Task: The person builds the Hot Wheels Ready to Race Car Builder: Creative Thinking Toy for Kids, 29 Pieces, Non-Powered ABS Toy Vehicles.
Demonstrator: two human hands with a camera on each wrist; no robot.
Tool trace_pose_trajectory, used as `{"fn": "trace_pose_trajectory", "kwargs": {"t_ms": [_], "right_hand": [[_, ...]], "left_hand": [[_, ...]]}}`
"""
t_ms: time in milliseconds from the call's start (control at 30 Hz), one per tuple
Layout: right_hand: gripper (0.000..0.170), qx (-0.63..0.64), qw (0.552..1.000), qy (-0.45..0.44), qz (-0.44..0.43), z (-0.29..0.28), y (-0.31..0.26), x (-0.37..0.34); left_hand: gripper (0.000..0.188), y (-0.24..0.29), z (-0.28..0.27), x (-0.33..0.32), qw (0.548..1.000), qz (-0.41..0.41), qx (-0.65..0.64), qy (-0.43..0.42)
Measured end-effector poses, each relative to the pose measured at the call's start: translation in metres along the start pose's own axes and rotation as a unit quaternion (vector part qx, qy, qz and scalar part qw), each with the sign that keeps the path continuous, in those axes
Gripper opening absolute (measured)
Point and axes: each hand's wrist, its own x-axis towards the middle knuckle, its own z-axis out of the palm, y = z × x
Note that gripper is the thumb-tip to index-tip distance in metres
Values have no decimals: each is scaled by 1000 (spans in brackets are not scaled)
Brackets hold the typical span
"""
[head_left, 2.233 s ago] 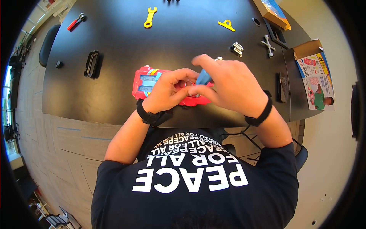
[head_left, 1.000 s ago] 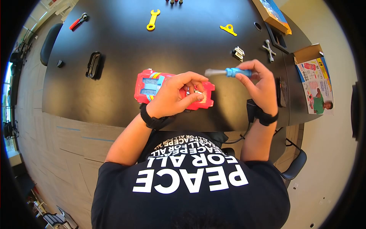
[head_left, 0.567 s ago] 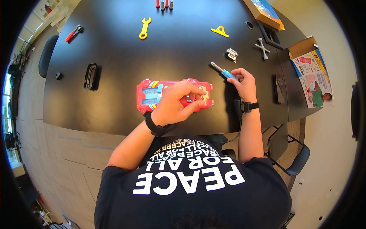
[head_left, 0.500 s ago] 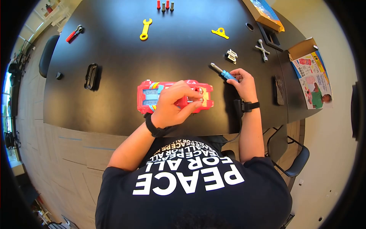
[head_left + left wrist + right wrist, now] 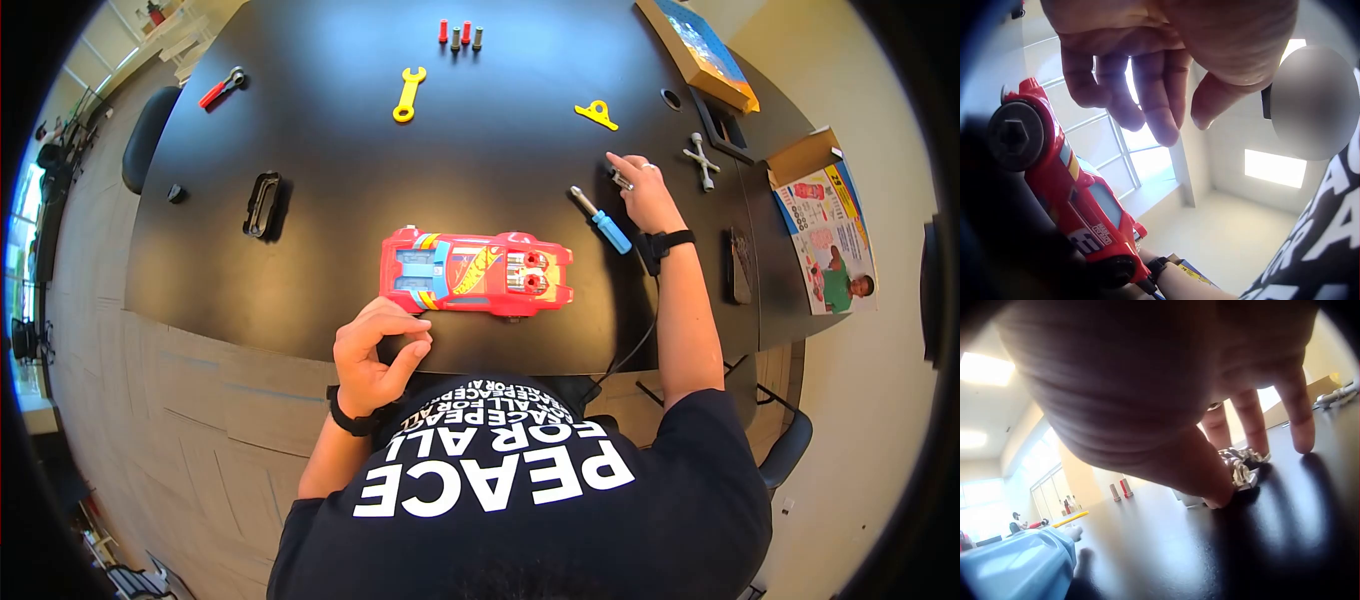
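At the right, my right hand [image 5: 652,200] reaches down to a small chrome engine-like toy piece [image 5: 1244,470] on the table. Its thumb and fingers close around the piece, as the right wrist view shows; in the head view the hand hides most of it. Just nearer, a blue-handled screwdriver [image 5: 607,226] lies free on the tabletop. A red toy car [image 5: 465,278] rests at the table's front, with a chrome section showing at its right end. My left hand [image 5: 372,352] hangs beside the car's near left corner, fingers loosely curled and nothing in them.
Farther back are a yellow wrench [image 5: 409,96], several red and grey pegs [image 5: 466,34], a yellow winged piece [image 5: 597,115] and a cross-shaped lug wrench [image 5: 701,162]. A black frame-like part [image 5: 263,206] and red-handled ratchet [image 5: 222,88] lie left. An open box [image 5: 825,220] stands right.
My right hand has laid the screwdriver on the table and moved farther back to the chrome piece. My left hand has let go of the car and drawn back toward the body.
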Motion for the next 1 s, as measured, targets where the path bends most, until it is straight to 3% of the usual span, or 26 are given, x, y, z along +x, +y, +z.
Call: {"fn": "trace_pose_trajectory", "kwargs": {"t_ms": [67,133,200,267,300,367,500,600,800,867,933,1000], "right_hand": [[73,-31,999,-7,38,-8,-4,-3],[68,46,997,16,65,-22,3,-5],[49,77,990,68,98,-43,1,-17],[31,361,913,96,165,-73,-42,-35],[21,419,890,123,132,-82,-71,-47],[18,497,850,126,122,-88,-122,-71],[17,578,803,9,145,-60,-217,-105],[25,612,775,-48,149,-30,-247,-114],[33,555,825,-79,65,-28,-252,-112],[40,319,941,114,-10,-31,-254,-107],[49,280,951,125,-38,-16,-239,-106],[54,243,963,116,-10,-10,-235,-106]], "left_hand": [[17,3,-4,-6,1000,-17,3,16],[19,7,-6,-6,1000,-16,9,24],[21,13,-6,-4,999,-14,13,31],[30,21,-3,-1,998,-25,50,28],[30,25,1,3,998,-27,49,29],[39,28,12,14,995,45,91,-1],[67,35,36,39,981,79,149,-94],[70,27,51,48,969,121,176,-122],[64,20,38,50,977,58,181,-98],[65,18,13,59,969,37,233,-66],[64,-1,-13,64,968,-7,237,-81],[63,-18,-25,65,969,-21,233,-85]]}}
